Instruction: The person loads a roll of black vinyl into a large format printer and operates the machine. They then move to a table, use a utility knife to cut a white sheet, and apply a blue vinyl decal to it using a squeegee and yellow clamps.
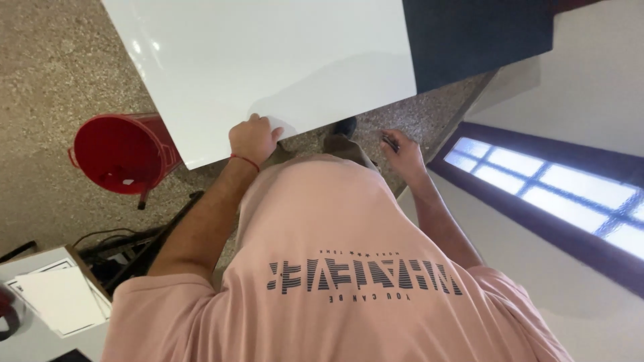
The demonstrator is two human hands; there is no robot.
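A red bucket stands on the speckled floor; its inside looks almost bare. The left hand pinches the near edge of a big white board, which stretches away from it. The right hand is closed around a small dark tool, pointing forward.

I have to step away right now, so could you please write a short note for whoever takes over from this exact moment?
Left hand: grips the near edge of the white board, fingers curled on it.
Right hand: off the board, closed on a small dark tool; its kind is not clear.
The board lies flat over the speckled floor, red bucket beside its left edge.
Done: no marks or cuts show on the board.
Left: cannot tell.
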